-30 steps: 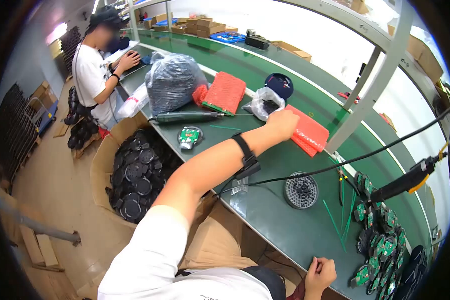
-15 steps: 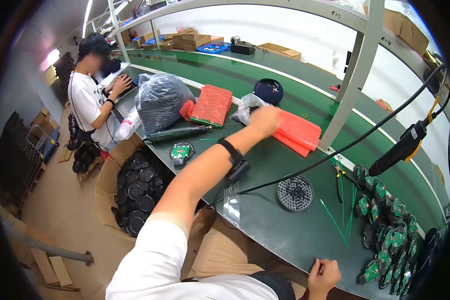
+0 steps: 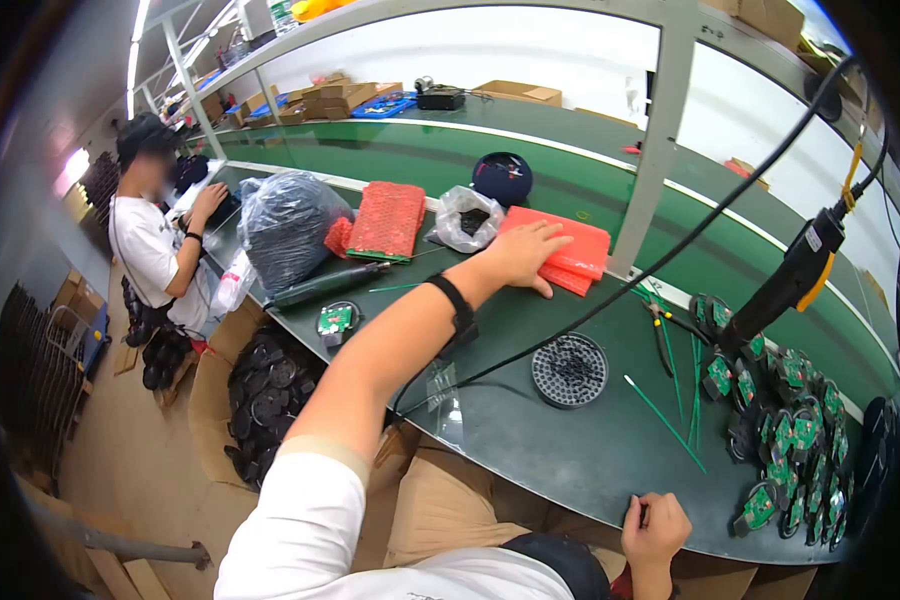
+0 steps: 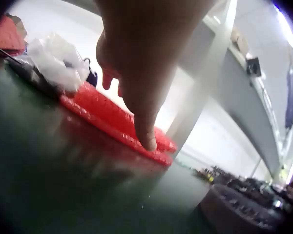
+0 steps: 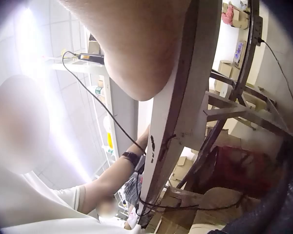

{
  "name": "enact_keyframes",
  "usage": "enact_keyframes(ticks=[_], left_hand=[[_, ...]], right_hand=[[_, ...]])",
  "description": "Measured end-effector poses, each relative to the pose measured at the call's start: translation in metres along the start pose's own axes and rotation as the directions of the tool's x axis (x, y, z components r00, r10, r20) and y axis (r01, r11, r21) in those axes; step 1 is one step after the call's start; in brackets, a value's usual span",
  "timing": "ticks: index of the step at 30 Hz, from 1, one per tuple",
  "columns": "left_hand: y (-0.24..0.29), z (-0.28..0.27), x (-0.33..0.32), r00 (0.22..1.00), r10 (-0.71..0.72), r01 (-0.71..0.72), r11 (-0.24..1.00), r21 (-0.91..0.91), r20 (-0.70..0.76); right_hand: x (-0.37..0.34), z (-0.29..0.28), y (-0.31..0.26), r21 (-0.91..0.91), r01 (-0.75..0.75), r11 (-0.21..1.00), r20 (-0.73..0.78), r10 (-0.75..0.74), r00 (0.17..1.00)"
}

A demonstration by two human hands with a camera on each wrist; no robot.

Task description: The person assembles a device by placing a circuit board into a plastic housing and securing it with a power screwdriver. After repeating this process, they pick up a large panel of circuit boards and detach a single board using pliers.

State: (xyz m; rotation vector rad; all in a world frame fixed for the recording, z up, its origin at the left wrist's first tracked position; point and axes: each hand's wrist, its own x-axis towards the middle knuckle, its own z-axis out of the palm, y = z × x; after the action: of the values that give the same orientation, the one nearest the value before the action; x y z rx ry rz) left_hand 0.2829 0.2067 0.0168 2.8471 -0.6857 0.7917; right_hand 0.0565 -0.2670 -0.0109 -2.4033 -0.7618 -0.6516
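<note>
My left hand (image 3: 522, 252) lies over the left part of a stack of red bubble-wrap bags (image 3: 592, 252), its fingers stretched across the top. In the left wrist view the thumb (image 4: 145, 131) points down against the near edge of the red bags (image 4: 107, 117). Just left of them is a clear plastic bag (image 3: 467, 222) of small black parts, with a dark blue cap (image 3: 502, 178) behind it. My right hand (image 3: 656, 530) rests at the table's front edge, fingers loosely curled, with nothing visible in it.
A round tray (image 3: 569, 370) of small black parts sits mid-table. To its right are pliers (image 3: 660, 338), green strips (image 3: 667, 425) and piled green circuit-board assemblies (image 3: 795, 440). A power screwdriver (image 3: 788, 275) hangs above. Another person (image 3: 155, 220) works at the far left.
My left hand has moved from beside the clear plastic bag onto the red bags, its fingers spreading out. The right hand stays at the table edge. The head view has turned slightly.
</note>
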Motion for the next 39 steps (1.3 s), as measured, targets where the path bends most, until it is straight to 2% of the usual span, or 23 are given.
enact_keyframes(ticks=[2, 3, 5, 7, 8, 9, 10, 11, 12, 13, 15, 16, 20, 22, 24, 25, 26, 27, 29, 31, 32, 35, 39], left_hand=[[0.003, 0.036, 0.012, 0.999, -0.035, 0.036, 0.987, 0.155, -0.006], [0.0, 0.044, 0.02, 1.0, -0.013, 0.014, 0.989, 0.144, -0.003], [-0.014, 0.041, 0.029, 0.967, -0.211, 0.189, 0.97, 0.152, 0.142], [-0.025, 0.044, 0.032, 0.991, -0.129, 0.114, 0.946, 0.305, 0.03], [-0.027, 0.04, 0.038, 0.971, -0.229, 0.212, 0.957, 0.198, 0.067], [-0.028, 0.036, 0.04, 0.973, -0.219, 0.201, 0.959, 0.2, 0.073], [-0.025, 0.025, 0.04, 0.948, -0.318, 0.317, 0.945, -0.073, 0.007], [-0.023, 0.014, 0.04, 0.903, -0.428, 0.394, 0.853, -0.343, -0.027], [-0.021, 0.002, 0.04, 0.84, -0.542, 0.425, 0.69, -0.587, -0.029], [-0.019, -0.009, 0.04, 0.839, -0.543, 0.43, 0.696, -0.575, -0.029], [-0.014, -0.03, 0.038, 0.86, -0.478, 0.14, 0.558, -0.818, -0.179], [-0.013, -0.04, 0.037, 0.86, -0.485, 0.102, 0.47, -0.877, -0.159], [-0.004, -0.067, 0.032, 0.866, -0.47, 0.057, 0.435, -0.899, -0.172], [0.0, -0.072, 0.033, 0.897, -0.406, 0.26, 0.804, -0.535, -0.174], [0.01, -0.061, 0.036, 0.948, -0.226, 0.189, 0.966, -0.174, -0.226], [0.004, -0.042, 0.035, 0.965, -0.145, 0.15, 0.989, 0.004, -0.22], [0.006, -0.025, 0.031, 0.967, -0.148, 0.17, 0.981, 0.092, -0.207], [0.008, -0.006, 0.027, 0.956, -0.181, 0.231, 0.95, 0.21, -0.232], [0.012, 0.007, 0.02, 0.951, -0.27, 0.305, 0.893, 0.329, -0.149], [0.014, 0.036, 0.008, 0.924, -0.351, 0.29, 0.902, 0.32, 0.15], [0.005, 0.041, 0.013, 0.902, -0.378, 0.299, 0.895, 0.331, 0.207], [-0.006, 0.041, 0.006, 0.94, -0.295, 0.245, 0.933, 0.262, 0.172], [-0.01, 0.036, 0.003, 0.936, -0.325, 0.3, 0.938, 0.176, 0.135]], right_hand=[[-0.001, 0.001, 0.001, 0.0, -0.003, 1.0, -0.021, 0.003, 1.0], [-0.001, 0.002, 0.002, 0.01, 0.009, 1.0, -0.039, -0.008, 0.999], [0.0, 0.001, 0.001, 0.007, -0.024, 1.0, -0.055, 0.024, 0.998], [0.003, -0.001, 0.0, 0.015, -0.003, 1.0, -0.051, 0.003, 0.999], [0.003, -0.001, 0.001, 0.015, -0.01, 1.0, -0.039, 0.01, 0.999], [0.003, -0.002, 0.002, 0.018, -0.02, 1.0, -0.045, 0.02, 0.999], [0.003, -0.001, 0.003, 0.015, -0.013, 1.0, -0.047, 0.014, 0.999], [0.002, 0.0, 0.003, 0.015, -0.005, 1.0, -0.048, 0.006, 0.999], [0.001, 0.001, 0.002, 0.027, -0.008, 1.0, -0.054, 0.009, 0.999], [0.001, 0.001, 0.002, 0.017, -0.014, 1.0, -0.05, 0.015, 0.999], [-0.001, 0.0, 0.002, 0.02, -0.009, 1.0, -0.043, 0.01, 0.999], [-0.002, -0.001, 0.002, 0.009, -0.013, 1.0, -0.021, 0.013, 1.0], [-0.001, -0.002, 0.001, -0.002, -0.005, 1.0, -0.015, 0.005, 1.0], [-0.002, -0.002, 0.0, 0.003, -0.008, 1.0, -0.012, 0.008, 1.0], [-0.001, -0.002, 0.0, -0.001, -0.008, 1.0, -0.007, 0.008, 1.0], [-0.001, -0.001, 0.0, 0.008, 0.0, 1.0, -0.036, 0.0, 0.999], [0.0, 0.0, 0.001, 0.016, 0.01, 1.0, -0.066, -0.009, 0.998], [0.001, 0.001, 0.001, 0.015, 0.017, 1.0, -0.065, -0.016, 0.998], [0.001, 0.001, 0.001, -0.001, 0.016, 1.0, -0.064, -0.016, 0.998], [0.001, 0.001, 0.001, -0.001, 0.021, 1.0, -0.069, -0.021, 0.997], [-0.001, 0.001, 0.001, -0.001, 0.013, 1.0, -0.077, -0.013, 0.997], [-0.004, 0.004, 0.005, -0.008, 0.015, 1.0, -0.082, -0.016, 0.996], [-0.003, 0.005, 0.004, -0.004, 0.021, 1.0, -0.085, -0.021, 0.996]])
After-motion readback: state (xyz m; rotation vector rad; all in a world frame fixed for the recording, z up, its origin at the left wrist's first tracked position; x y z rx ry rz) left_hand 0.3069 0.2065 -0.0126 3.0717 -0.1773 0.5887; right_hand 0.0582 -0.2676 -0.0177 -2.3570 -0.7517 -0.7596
